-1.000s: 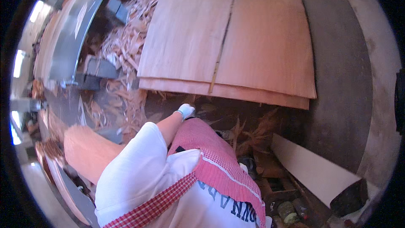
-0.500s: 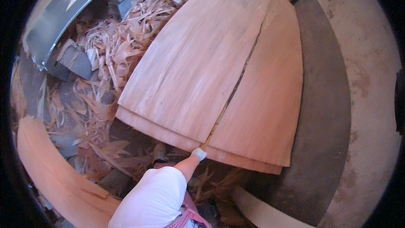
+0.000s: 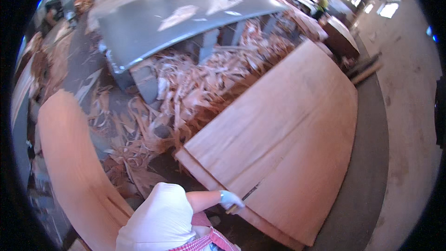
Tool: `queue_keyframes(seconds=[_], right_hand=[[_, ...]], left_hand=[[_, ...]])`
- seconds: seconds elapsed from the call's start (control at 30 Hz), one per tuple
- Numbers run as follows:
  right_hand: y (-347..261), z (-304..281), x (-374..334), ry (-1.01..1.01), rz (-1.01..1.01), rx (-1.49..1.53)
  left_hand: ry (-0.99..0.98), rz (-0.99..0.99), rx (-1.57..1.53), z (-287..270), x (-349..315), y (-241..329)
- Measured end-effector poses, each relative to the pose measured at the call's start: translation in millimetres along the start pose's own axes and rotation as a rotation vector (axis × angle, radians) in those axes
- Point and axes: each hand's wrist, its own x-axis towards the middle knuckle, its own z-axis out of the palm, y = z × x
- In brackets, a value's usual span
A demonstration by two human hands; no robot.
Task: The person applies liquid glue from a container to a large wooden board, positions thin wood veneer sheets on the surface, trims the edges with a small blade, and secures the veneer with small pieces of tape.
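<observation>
My left hand (image 3: 231, 200), in a pale glove, reaches in from the lower edge and is closed on a thin yellow-brown stick (image 3: 232, 209). The stick's short end pokes out below my fingers. It rests at the near edge of a stack of large reddish wood veneer sheets (image 3: 278, 135). Just past my fingers a short dark strip (image 3: 251, 192) lies on the top sheet; whether it is part of the stick or a gap I cannot tell. My right hand is out of view.
Veneer scraps (image 3: 209, 83) are heaped left of the stack. Beyond them a shiny grey sheet (image 3: 153, 32) lies on grey blocks (image 3: 145, 81). A curved veneer piece (image 3: 69, 144) is at my left. Far off is a person (image 3: 322, 4). Concrete floor (image 3: 404, 111) runs along the right.
The view has swung up and left, bringing the room's far end in. The long dark line across the sheets now shows only as a short strip. My left hand stays closed on the stick.
</observation>
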Motion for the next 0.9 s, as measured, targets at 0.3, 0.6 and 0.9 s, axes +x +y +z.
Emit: queue_keyframes(seconds=[0.3,0.6,0.9], right_hand=[[-75.4,-23.3,69.4,-0.215,-0.283,0.329],[-448.5,-47.2,29.2,-0.3,-0.519,0.831],[-698.3,228.1,-0.4,-0.337,-0.826,0.543]], left_hand=[[1.228,0.407,1.016,75.7,-210.4,22.8],[1.575,0.229,0.836,225.4,-413.5,-183.9],[1.762,0.39,0.212,163.6,-555.3,-297.0]])
